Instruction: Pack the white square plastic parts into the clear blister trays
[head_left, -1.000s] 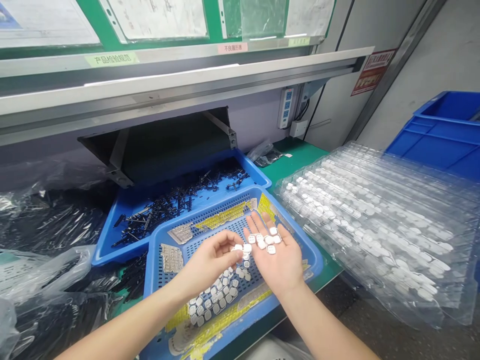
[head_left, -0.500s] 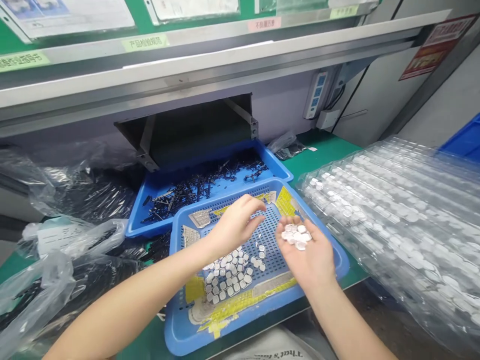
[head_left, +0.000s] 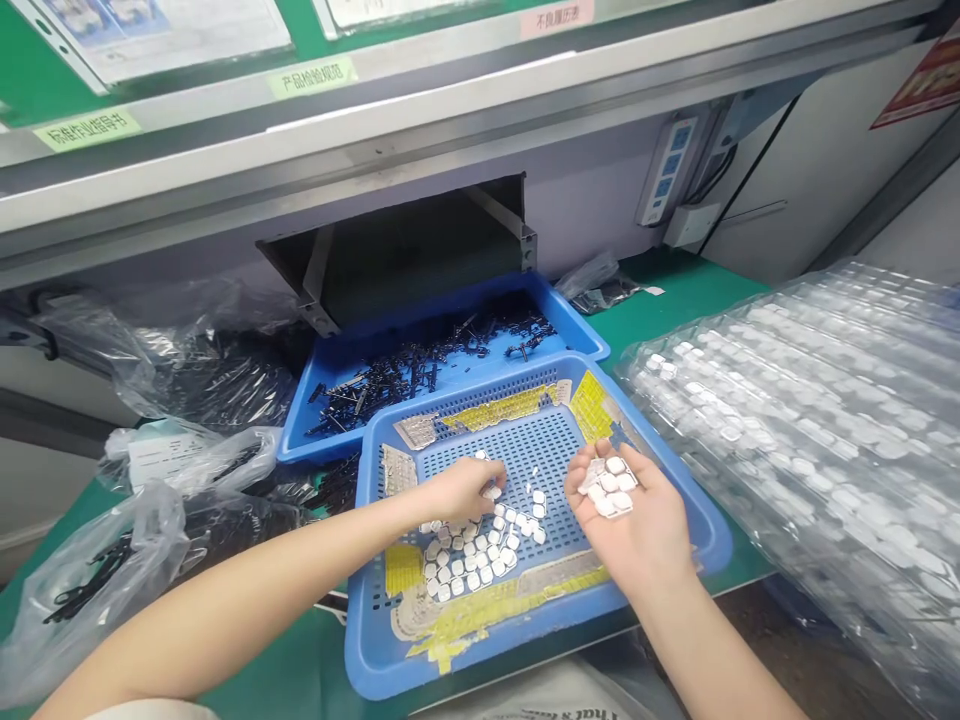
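Observation:
A blue plastic tray with a perforated base (head_left: 525, 450) lies in front of me, lined at its edges with yellow tape and foil scraps. Loose white square pieces (head_left: 469, 560) lie in a cluster on its mesh. My left hand (head_left: 459, 490) is bunched with its fingertips down at the edge of that cluster, and I cannot tell whether it grips any piece. My right hand (head_left: 626, 510) is cupped palm up above the tray's right side, with several white square pieces (head_left: 609, 487) resting in it.
Behind stands a second blue tray (head_left: 450, 330) of black parts (head_left: 435, 370). Stacked clear blister trays (head_left: 795, 420) with white pieces lie to the right. Plastic bags of black parts (head_left: 187, 380) lie on the left, on a green bench mat (head_left: 675, 290). A shelf overhangs.
My left hand has dropped from above the mesh to the cluster of pieces. My right hand still holds its pieces. The view has shifted, moving the tray right and taking the blue bin out of sight.

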